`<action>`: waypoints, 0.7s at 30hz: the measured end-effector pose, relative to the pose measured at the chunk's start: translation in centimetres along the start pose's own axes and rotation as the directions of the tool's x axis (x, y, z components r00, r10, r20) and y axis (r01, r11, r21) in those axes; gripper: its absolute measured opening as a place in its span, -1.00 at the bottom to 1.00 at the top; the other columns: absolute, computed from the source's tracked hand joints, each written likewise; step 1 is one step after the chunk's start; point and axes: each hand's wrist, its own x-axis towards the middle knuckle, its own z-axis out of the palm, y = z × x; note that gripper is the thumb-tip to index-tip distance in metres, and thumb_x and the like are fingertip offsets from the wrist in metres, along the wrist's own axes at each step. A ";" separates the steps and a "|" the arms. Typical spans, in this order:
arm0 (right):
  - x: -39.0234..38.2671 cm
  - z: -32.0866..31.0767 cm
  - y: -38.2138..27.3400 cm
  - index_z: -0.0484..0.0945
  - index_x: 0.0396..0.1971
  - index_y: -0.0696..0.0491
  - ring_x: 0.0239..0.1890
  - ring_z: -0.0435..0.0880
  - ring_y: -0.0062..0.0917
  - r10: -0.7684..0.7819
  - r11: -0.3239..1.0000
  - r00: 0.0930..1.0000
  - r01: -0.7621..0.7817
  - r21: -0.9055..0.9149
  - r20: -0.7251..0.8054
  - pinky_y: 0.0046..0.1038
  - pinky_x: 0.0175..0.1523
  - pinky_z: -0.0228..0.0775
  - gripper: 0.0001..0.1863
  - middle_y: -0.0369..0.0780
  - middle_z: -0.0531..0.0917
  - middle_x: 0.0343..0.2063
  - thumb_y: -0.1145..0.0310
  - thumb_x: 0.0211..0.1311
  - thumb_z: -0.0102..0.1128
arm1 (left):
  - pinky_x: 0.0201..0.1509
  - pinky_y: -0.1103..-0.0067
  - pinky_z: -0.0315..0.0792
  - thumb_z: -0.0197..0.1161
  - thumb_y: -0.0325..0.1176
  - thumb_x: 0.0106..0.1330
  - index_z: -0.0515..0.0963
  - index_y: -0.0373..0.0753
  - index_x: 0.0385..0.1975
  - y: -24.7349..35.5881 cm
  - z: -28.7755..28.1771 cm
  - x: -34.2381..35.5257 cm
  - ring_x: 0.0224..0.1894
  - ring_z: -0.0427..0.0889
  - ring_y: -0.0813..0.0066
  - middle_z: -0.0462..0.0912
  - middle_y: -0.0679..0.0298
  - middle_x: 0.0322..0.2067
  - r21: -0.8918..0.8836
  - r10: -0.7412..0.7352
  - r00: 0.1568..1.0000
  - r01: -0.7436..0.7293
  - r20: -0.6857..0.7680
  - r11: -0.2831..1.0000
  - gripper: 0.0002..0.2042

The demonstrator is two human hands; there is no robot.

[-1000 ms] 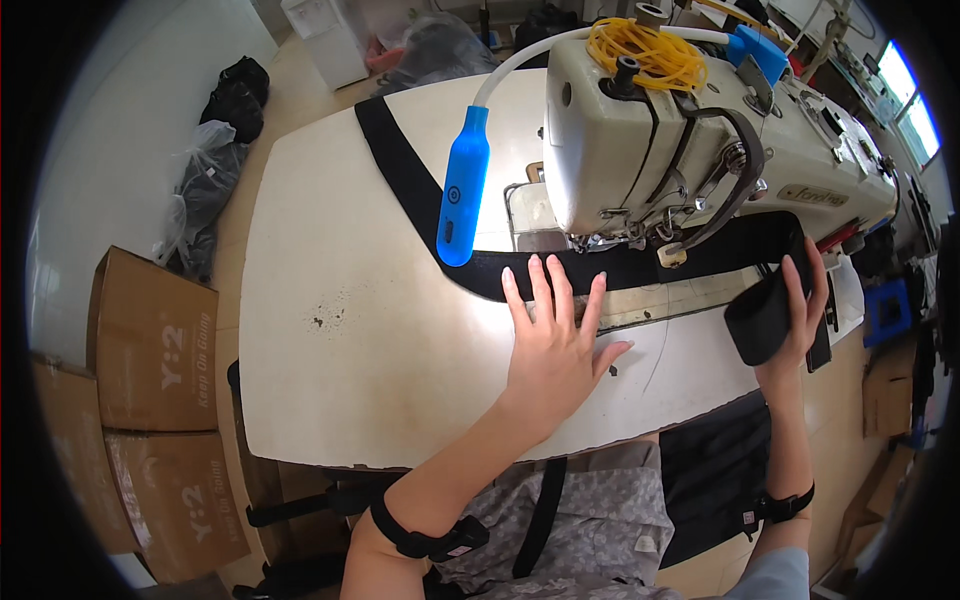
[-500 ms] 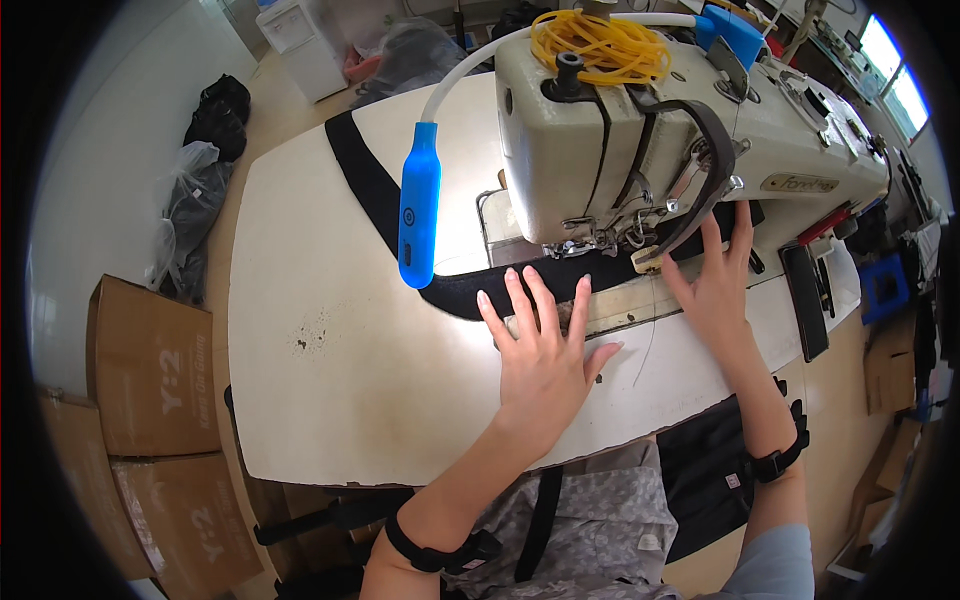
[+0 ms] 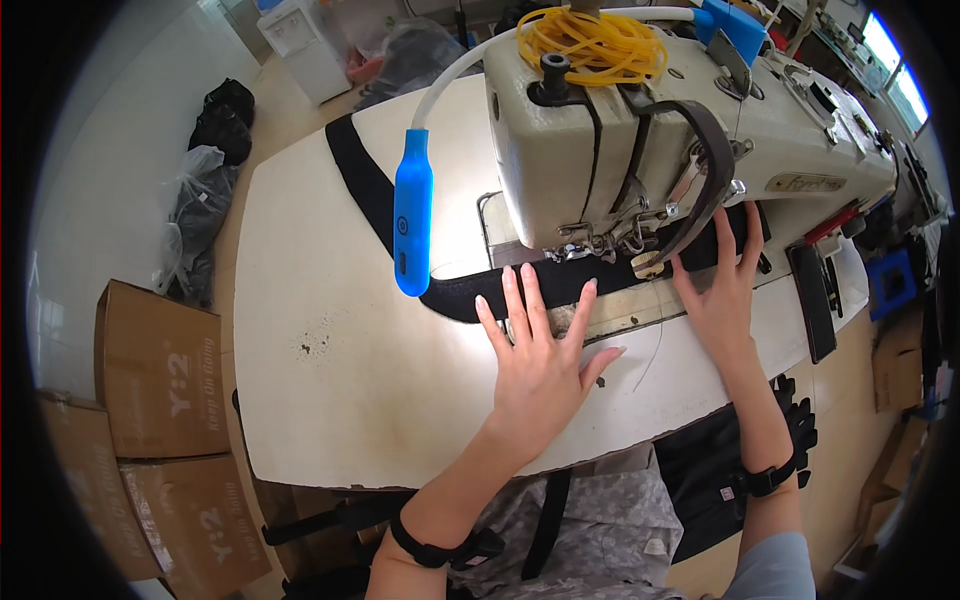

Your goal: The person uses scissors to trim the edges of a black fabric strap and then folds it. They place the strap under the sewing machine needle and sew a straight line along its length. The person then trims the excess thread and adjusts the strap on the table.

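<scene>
A long strip of black fabric runs across the table and passes beneath the presser foot of a cream sewing machine. Its far end bends back up the table on the left. My left hand lies with spread fingers, the tips resting on the strip's near edge just left of the needle area. To the right of the needle, my right hand has its fingers stretched over the strip, thumb apart. A loose thread hangs between my hands. The needle tip itself is too small to make out.
A blue lamp on a bendy white neck hangs over the table's left half. Yellow cord lies coiled on the machine. A dark phone sits at the right edge. Cardboard boxes are stacked on the floor at left.
The view has shifted slightly. Both hands stay on the black fabric in nearly the same place, with their fingers spread as before.
</scene>
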 end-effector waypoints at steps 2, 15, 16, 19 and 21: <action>0.0 0.2 0.1 0.24 0.32 -0.06 0.33 0.12 0.03 0.014 0.999 1.000 -0.014 0.043 -0.001 -0.09 0.28 0.16 -0.16 0.07 0.04 0.33 0.43 -0.05 0.38 | 0.24 -0.23 -0.04 0.10 0.20 0.26 0.24 -0.01 0.35 0.0 -0.1 0.0 0.34 0.07 -0.38 0.12 -0.47 0.23 0.002 0.003 1.000 -0.003 0.010 1.000 -0.30; -0.1 0.4 0.2 0.20 0.34 -0.09 0.32 0.11 0.04 -0.009 0.999 1.000 0.009 0.045 0.002 -0.07 0.28 0.14 -0.09 0.07 0.01 0.34 0.50 -0.13 0.35 | 0.23 -0.26 -0.05 0.12 0.16 0.28 0.24 0.00 0.35 0.2 -0.4 0.1 0.34 0.03 -0.41 0.08 -0.49 0.24 0.002 0.008 0.999 -0.008 0.044 1.000 -0.32; -0.1 0.4 0.2 0.20 0.34 -0.09 0.32 0.11 0.04 -0.009 0.999 1.000 0.009 0.049 0.001 -0.07 0.28 0.14 -0.09 0.07 0.00 0.34 0.51 -0.13 0.35 | 0.23 -0.25 -0.05 0.12 0.16 0.28 0.24 0.00 0.35 0.1 -0.4 0.2 0.35 0.03 -0.40 0.08 -0.49 0.24 0.001 0.009 0.999 -0.009 0.043 1.000 -0.32; -0.1 0.4 0.2 0.19 0.35 -0.10 0.32 0.11 0.04 -0.014 0.999 1.000 0.014 0.052 0.005 -0.06 0.28 0.15 -0.09 0.07 0.00 0.35 0.51 -0.13 0.34 | 0.24 -0.25 -0.06 0.12 0.16 0.27 0.24 0.01 0.35 0.0 -0.3 0.1 0.35 0.02 -0.39 0.07 -0.48 0.24 -0.005 0.012 0.999 -0.012 0.040 1.000 -0.33; 0.0 0.4 0.2 0.19 0.35 -0.10 0.32 0.11 0.04 -0.019 0.999 1.000 0.018 0.047 0.007 -0.06 0.27 0.15 -0.09 0.07 -0.01 0.35 0.52 -0.12 0.34 | 0.24 -0.25 -0.07 0.13 0.15 0.27 0.24 0.01 0.35 -0.2 -0.3 0.1 0.36 0.01 -0.38 0.07 -0.48 0.24 -0.009 0.016 0.999 -0.016 0.037 1.000 -0.33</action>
